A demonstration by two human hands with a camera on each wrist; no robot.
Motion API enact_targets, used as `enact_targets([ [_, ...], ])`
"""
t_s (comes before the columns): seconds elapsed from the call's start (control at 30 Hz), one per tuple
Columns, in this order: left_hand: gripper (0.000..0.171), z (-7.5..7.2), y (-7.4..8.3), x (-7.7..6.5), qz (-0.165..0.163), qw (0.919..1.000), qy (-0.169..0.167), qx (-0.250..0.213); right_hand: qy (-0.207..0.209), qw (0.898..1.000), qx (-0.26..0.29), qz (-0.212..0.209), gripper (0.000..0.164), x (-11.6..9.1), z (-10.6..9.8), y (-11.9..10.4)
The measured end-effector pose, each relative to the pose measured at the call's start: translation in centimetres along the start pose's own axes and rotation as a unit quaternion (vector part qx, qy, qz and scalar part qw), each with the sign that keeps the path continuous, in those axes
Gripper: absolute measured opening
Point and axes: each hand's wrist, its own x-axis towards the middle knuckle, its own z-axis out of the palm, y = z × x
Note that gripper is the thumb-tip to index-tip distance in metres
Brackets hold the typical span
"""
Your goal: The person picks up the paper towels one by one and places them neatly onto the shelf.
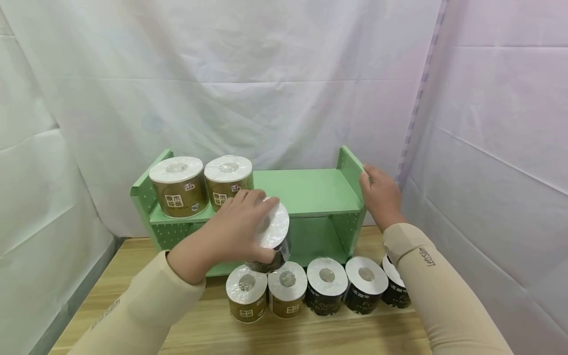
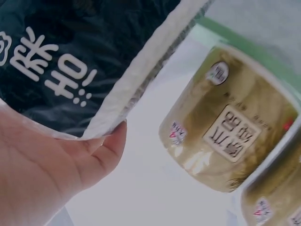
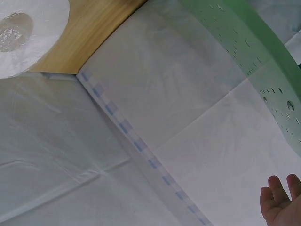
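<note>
In the head view, the left hand (image 1: 232, 226) grips a dark-wrapped toilet roll (image 1: 276, 230), thumb and fingers spread around it, holding it tilted in front of a green shelf (image 1: 306, 192). The right hand (image 1: 382, 195) is at the outer side of the shelf's right end panel (image 1: 352, 172), fingers loosely bent. Two gold-wrapped rolls (image 1: 179, 198) stand side by side at the left of the upper board. In front of the shelf, five rolls stand in a row on the wooden tabletop (image 1: 199, 333): two gold ones (image 1: 247, 305), then three dark ones (image 1: 326, 298). White cloth (image 1: 266, 108) hangs behind. In the left wrist view, white lettering shows on the held roll, fingers against its lower edge, the gold rolls well apart from it. In the right wrist view, the right hand's fingertips show at the lower corner with nothing between them, near the perforated green panel; whether they touch it cannot be told.
</note>
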Motion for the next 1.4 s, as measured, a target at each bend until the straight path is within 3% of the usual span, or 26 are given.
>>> enact_targets([
  [0.33, 0.086, -2.2, -0.5, 3.2, 0.008, 0.9999, -0.012, 0.003, -0.007, 1.000, 0.004, 0.008, 0.056, -0.1, 0.0, -0.2],
  [0.53, 0.085, -2.5, -0.8, 4.8, 0.010, 0.9997, -0.023, 0.001, -0.003, 1.000, 0.008, 0.008, 0.055, -0.3, 0.0, -0.4],
  [0.77, 0.086, -2.7, -0.8, 5.9, 0.005, 0.9994, -0.033, 0.006, 0.003, 1.000, 0.010, 0.009, 0.052, -0.1, 0.2, -0.5],
  [1.13, 0.086, -2.5, -1.3, 7.4, 0.015, 0.9995, -0.005, 0.029, 0.001, 1.000, 0.016, 0.023, 0.052, -0.3, 0.4, -0.7],
  [1.4, 0.087, -2.3, -1.8, 8.1, 0.005, 0.9994, -0.010, 0.032, 0.007, 1.000, 0.017, 0.022, 0.052, -0.4, 0.5, -0.9],
])
